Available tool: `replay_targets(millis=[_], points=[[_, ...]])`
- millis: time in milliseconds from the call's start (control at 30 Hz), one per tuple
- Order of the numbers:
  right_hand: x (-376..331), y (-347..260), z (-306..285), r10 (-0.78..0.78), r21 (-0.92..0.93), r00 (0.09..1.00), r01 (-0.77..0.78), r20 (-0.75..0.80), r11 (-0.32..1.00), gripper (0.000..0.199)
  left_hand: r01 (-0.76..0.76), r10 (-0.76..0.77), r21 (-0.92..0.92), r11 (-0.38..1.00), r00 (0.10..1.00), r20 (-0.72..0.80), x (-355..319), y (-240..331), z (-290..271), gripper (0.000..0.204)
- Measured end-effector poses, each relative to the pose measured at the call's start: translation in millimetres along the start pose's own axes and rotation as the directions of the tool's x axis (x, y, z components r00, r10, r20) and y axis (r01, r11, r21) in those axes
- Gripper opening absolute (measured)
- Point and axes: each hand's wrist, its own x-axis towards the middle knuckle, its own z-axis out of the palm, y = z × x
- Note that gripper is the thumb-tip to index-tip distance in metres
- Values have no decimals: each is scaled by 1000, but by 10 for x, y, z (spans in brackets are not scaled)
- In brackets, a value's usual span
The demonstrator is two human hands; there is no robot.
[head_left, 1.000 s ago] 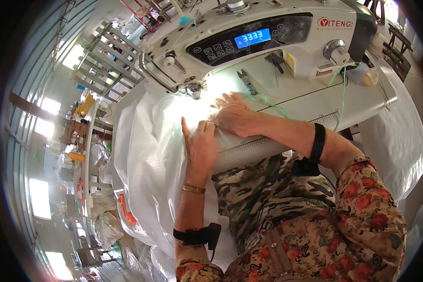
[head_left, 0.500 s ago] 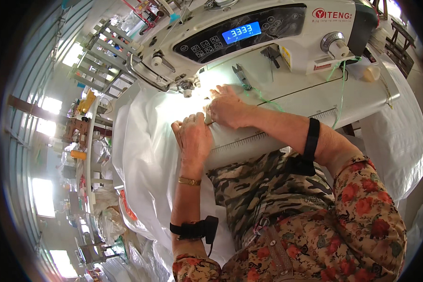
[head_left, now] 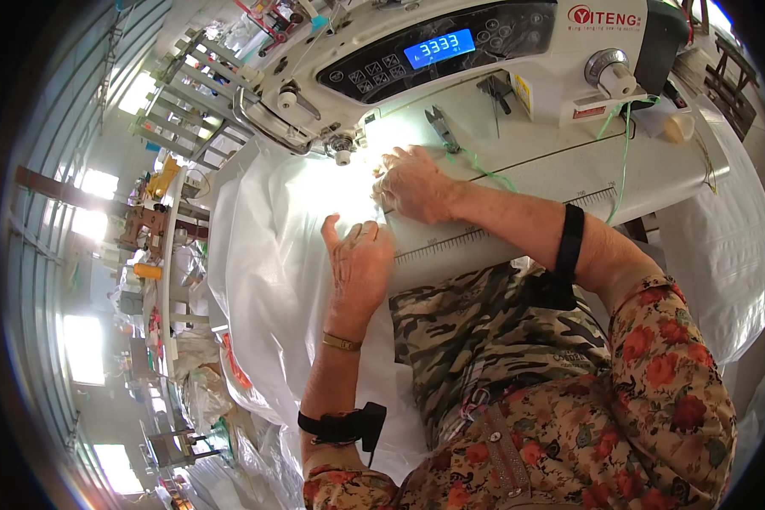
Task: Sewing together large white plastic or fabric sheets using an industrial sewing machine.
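Note:
A white sheet [head_left: 259, 246] of thin, slightly shiny material lies over the left of the sewing machine bed and hangs down toward my lap. My left hand [head_left: 359, 265] is closed at the sheet's right edge, its fingers curled and the thumb standing apart to the left. Farther up, my right hand [head_left: 416, 187] has bent fingers closed on the sheet's edge, just right of the needle area. Glare from the lamp washes out the fingertips there. Above both hands is the white sewing machine [head_left: 314, 119], with a lit blue display [head_left: 439, 48].
Thread snips [head_left: 440, 129] and a small black tool [head_left: 493, 92] lie on the machine bed. Green thread [head_left: 627, 161] trails by the handwheel [head_left: 610, 72]. A ruler scale [head_left: 450, 242] runs along the bed's front edge. Another white sheet [head_left: 722, 255] hangs at the right.
My left hand has drawn slightly down and right, its fingers curling in while the thumb spreads away. My right hand stays close to the needle area.

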Motion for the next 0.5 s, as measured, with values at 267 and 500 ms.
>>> replay_targets(millis=[267,500], points=[[-51,-80,-26,-40,-136,998,47,56,990,27,-8,8,-112,994,1000,6,2,-112,123,6],[-35,-98,-78,-36,-159,989,59,140,986,29,65,-73,-115,991,995,-67,186,-323,371,10]])
